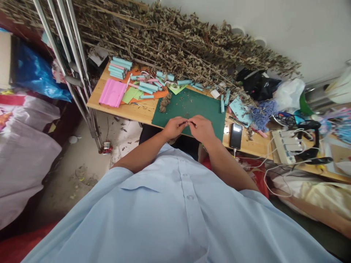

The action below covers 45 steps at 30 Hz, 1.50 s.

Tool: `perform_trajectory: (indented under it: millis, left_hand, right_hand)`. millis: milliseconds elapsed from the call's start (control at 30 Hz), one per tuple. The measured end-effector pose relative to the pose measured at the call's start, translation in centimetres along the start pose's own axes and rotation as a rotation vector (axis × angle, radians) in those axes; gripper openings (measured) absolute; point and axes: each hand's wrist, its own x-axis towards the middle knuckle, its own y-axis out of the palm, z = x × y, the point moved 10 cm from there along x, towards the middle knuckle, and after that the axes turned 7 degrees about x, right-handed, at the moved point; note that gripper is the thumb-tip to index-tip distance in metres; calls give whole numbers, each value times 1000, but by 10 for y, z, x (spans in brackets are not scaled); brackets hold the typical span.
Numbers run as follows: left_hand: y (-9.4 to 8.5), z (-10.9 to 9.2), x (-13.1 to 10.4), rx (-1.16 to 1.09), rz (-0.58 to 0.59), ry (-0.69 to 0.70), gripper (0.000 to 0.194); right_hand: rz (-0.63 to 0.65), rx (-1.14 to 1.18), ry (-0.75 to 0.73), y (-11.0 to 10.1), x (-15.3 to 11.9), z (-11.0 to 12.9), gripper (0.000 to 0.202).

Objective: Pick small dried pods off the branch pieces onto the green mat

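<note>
My left hand [173,128] and my right hand [202,128] meet fingertip to fingertip at the near edge of a green cutting mat [203,106]. Both are closed in a pinch, and whatever lies between the fingertips is too small to make out. Beyond my left hand, a brown clump of dried plant matter [165,103] rests on the mat's left side. Dark crumbs are scattered over the mat's middle. Two light blue paper rolls [227,97] lie at its right edge.
Dried leafy stalks [164,40] are piled along the back. Left of the mat are blue paper rolls [148,87] and pink folded paper [113,92]. To the right, a phone [236,136] is plugged in near a power strip [283,147]. Metal poles [79,73] stand at the left.
</note>
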Motion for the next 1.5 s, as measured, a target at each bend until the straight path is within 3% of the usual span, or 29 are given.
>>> perform_trajectory:
  millis: [200,500,833,1000,1333,1500]
  left_hand:
    - [1,3,0,2,-2,-2,31]
    - [1,2,-2,-20,-13,29,35]
    - [2,3,-1,-28,-45,66,46]
    - [3,1,-1,-15,-33,81,47]
    - [2,5,-1,-38,-35,63,41]
    - [2,5,-1,-46,-31,62,37]
  right_hand:
    - [0,21,59,-2,1,-6,14]
    - [105,75,-37,0,1,-3,15]
    - [224,-46,-130,6,7,2,20]
    - [297,-42,-117,8,15,6,21]
    - [190,208,192,0,11,-16,12]
    - [67,306,252,1,10,-29,17]
